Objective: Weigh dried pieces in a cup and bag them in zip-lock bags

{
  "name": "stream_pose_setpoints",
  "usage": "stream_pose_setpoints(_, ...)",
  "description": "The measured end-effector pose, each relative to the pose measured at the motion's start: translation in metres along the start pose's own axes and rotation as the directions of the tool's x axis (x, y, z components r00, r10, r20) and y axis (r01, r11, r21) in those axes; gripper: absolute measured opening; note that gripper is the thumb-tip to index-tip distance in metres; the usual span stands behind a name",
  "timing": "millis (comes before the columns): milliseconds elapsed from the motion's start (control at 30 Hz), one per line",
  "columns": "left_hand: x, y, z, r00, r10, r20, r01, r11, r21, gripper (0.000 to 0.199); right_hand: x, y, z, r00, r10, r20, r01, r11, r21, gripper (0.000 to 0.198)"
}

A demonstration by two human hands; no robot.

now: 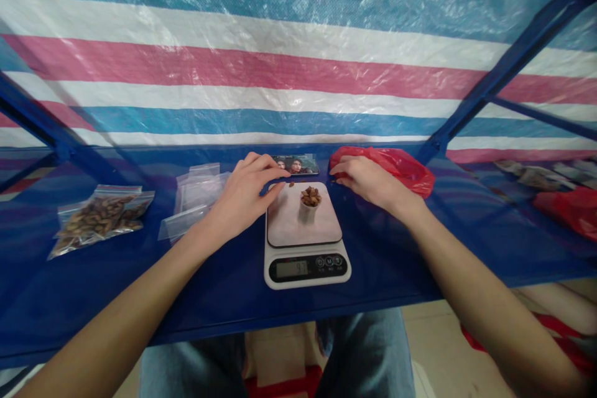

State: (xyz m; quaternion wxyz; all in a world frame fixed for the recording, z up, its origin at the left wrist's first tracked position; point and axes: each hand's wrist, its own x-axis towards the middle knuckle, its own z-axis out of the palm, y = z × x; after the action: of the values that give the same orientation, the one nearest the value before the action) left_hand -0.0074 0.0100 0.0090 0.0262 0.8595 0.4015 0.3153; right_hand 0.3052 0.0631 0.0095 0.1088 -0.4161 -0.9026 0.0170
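Observation:
A white kitchen scale (275, 233) with a lit display sits in front of me. On its plate stands a small white cup (307, 214) heaped with brown dried pieces (311, 196). A few loose brown pieces (291, 184) lie near the plate's far edge. My left hand (247, 194) hovers at the scale's far left corner, thumb and forefinger apart, holding nothing visible. Beside the scale's far right, my right hand (366, 179) has bent fingers at the left edge of a red plastic bag (410, 174). Whatever its fingertips pinch is hidden.
Empty clear zip bags (198, 189) lie left of the scale, with filled zip bags (100, 217) farther left. A phone (303, 165) leans behind the scale. Blue metal posts (471, 106) flank the blue shelf (224, 298), and a striped sheet (280, 68) hangs behind it.

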Motion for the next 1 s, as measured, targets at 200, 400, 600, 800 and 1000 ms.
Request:
stream_pose_setpoints(200, 0.006, -0.005, 0.008, 0.991, 0.042, 0.126, -0.052, 0.996, 0.072, 0.029, 0.002, -0.007, 0.009, 0.997, 0.076, 0.026, -0.072, 0.99, -0.124, 0.019)
stream_pose_setpoints(400, 0.016, -0.006, 0.012, 0.988, 0.042, 0.151, -0.06, 0.992, 0.114, 0.026, 0.005, -0.024, -0.005, 0.996, 0.06, -0.06, -0.06, 0.998, 0.016, 0.017)
stream_pose_setpoints(600, 0.019, -0.011, 0.015, 0.984, 0.069, 0.167, -0.089, 0.989, 0.12, 0.02, 0.001, -0.06, -0.035, 0.958, 0.009, -0.287, 0.151, 0.834, 0.53, 0.012)
stream_pose_setpoints(800, 0.019, -0.012, 0.019, 0.987, 0.068, 0.146, -0.086, 0.989, 0.118, 0.017, -0.005, -0.065, -0.036, 0.956, -0.034, -0.291, 0.203, 0.793, 0.574, 0.01)
stream_pose_setpoints(1000, 0.016, -0.003, 0.013, 0.999, 0.009, 0.037, -0.006, 0.997, -0.083, 0.013, -0.007, -0.06, -0.034, 0.955, -0.009, -0.297, 0.183, 0.804, 0.566, 0.01)
